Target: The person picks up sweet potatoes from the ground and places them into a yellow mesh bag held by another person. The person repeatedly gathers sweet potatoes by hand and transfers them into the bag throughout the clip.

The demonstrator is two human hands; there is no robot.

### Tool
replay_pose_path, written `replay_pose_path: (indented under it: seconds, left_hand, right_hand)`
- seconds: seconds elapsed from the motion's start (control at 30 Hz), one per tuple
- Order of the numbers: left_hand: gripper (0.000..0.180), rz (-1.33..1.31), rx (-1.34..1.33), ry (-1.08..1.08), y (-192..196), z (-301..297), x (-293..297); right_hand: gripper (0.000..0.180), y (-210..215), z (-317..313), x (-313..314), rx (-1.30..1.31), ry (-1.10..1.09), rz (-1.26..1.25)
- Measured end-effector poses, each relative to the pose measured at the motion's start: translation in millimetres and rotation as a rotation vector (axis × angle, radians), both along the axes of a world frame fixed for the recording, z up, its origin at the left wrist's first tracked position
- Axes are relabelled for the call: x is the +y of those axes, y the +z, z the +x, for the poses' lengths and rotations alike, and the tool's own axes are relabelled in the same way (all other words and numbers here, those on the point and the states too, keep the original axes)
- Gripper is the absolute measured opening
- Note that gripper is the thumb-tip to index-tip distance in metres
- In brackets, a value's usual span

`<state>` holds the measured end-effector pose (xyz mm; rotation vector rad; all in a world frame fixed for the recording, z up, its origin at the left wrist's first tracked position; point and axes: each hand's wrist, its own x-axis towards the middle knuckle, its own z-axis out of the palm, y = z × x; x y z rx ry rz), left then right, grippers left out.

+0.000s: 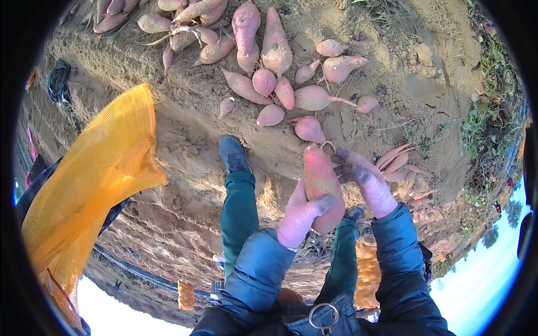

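My left hand [304, 214] wears a pale pink glove with a dirt-darkened thumb. It is wrapped round a large pinkish-red sweet potato [323, 187] held upright in front of me. Close to its upper right side is my right hand [367, 180], gloved alike, its fingers dark with soil and bent together. A thin curled root reaches those fingers from a smaller sweet potato [309, 129] just beyond. Whether they pinch this root is hard to make out. Past it, several sweet potatoes [276, 47] of mixed sizes lie on the sandy soil.
A yellow mesh sack [103, 168] stands at the left. More sweet potatoes are piled at the far left [193, 22], and thin ones [395, 159] lie to the right. Filled orange sacks [367, 274] stand behind me. Green weeds [496, 95] edge the right side. My shoe [233, 152] is on the soil.
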<state>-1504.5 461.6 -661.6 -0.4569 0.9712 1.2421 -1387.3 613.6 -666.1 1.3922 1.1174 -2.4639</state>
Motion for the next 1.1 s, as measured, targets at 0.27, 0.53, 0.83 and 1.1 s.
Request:
replay_pose_path:
  seconds: [0.27,0.53,0.83,1.1]
  left_hand:
    - [0.087,-0.030,-0.043,0.152,-2.7,-48.3,-33.2]
    - [0.093,-0.010,-0.110,0.250,7.4,-91.4,-34.8]
    - [0.098,0.117,-0.151,0.366,8.2,-142.5,-16.7]
    - [0.106,0.222,-0.434,0.259,-1.7,-147.8,-24.0]
  right_hand:
    - [0.057,-127.3,-162.8,65.1,-0.318,0.573,1.212]
    - [0.081,-183.1,-225.6,69.0,-0.615,0.471,0.918]
    - [0.106,-50.8,-114.8,5.4,-0.059,-0.154,-0.271]
    - [0.071,76.3,-129.8,-56.3,-0.325,0.160,0.373]
